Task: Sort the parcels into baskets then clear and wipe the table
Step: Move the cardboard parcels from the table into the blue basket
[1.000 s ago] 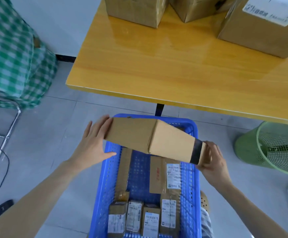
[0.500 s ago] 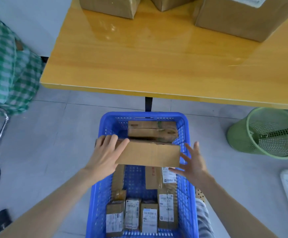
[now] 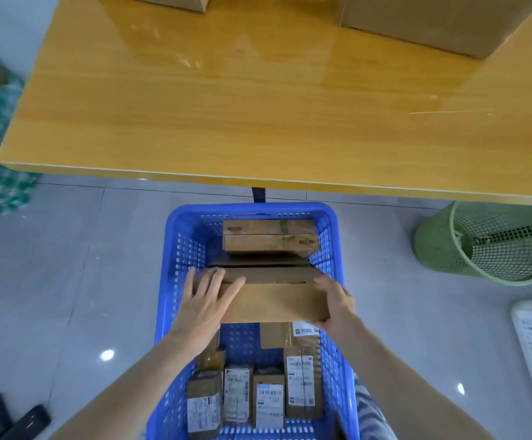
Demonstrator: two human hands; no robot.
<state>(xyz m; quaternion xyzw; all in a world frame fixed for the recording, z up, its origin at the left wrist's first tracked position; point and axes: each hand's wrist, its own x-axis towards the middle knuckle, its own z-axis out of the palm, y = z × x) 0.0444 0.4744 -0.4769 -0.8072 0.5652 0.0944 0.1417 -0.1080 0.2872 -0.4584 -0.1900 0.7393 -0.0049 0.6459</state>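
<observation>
Parcel [image 3: 277, 301] of brown cardboard, long and flat, lies across the middle of the blue basket [image 3: 252, 208], reaching from its left wall to its right wall. The left hand [image 3: 206, 308] rests with straight fingers on the left end of the parcel. The right hand [image 3: 336, 304] curls its fingers round the right end. The basket stands on the floor just before the near edge of the desk [image 3: 258, 122].

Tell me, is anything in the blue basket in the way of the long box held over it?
Partly. A flat labelled parcel lies on the floor of the blue basket, running under the right half of the long box. Left of it, bare floor shows.
</observation>
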